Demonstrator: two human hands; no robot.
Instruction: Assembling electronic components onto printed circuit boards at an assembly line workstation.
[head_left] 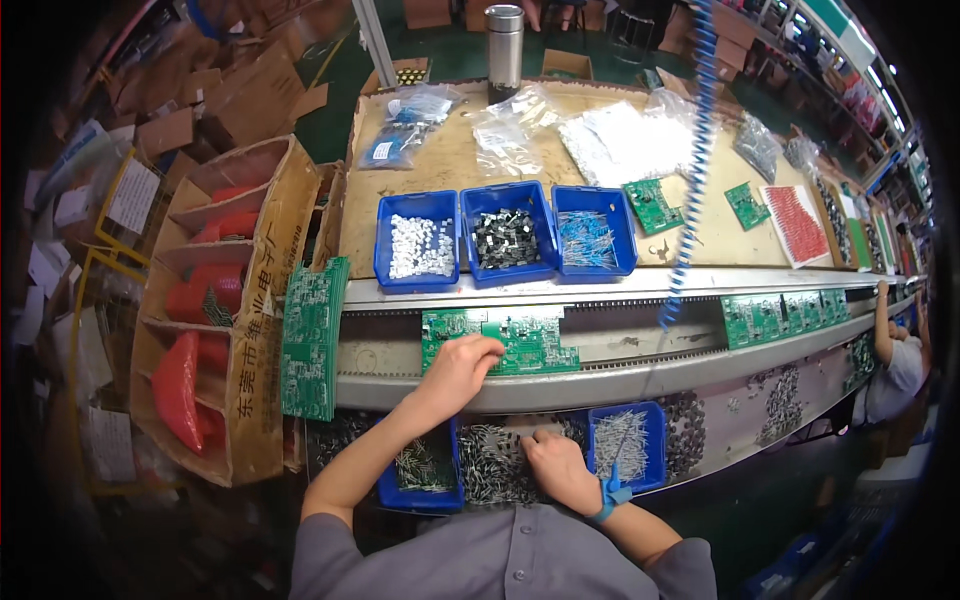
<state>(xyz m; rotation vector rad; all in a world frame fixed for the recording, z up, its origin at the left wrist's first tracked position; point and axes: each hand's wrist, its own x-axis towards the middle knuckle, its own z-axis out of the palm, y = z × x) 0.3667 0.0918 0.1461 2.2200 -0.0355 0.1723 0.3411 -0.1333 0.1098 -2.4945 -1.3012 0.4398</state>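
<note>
My left hand (462,368) is over the green circuit board (535,340) in the conveyor rail. Its fingertips are pinched together close to the board's surface; whatever they may hold is too small to make out. Lower down, my right hand (562,468), with a blue strap (612,497) on its wrist, rests at the edge of a heap of loose leaded components (495,465). Its fingers are curled in, and anything inside them is hidden. Beside that hand stands a blue bin of pale leaded parts (628,447); another blue bin (422,465) sits below my left forearm.
Three blue bins hold white parts (420,247), black parts (507,240) and blue parts (586,238) behind the rail. Stacked green boards (313,340) stand left, beside a divided cardboard box (262,330). A coiled blue cord (690,200) hangs down. Another person (895,365) works far right.
</note>
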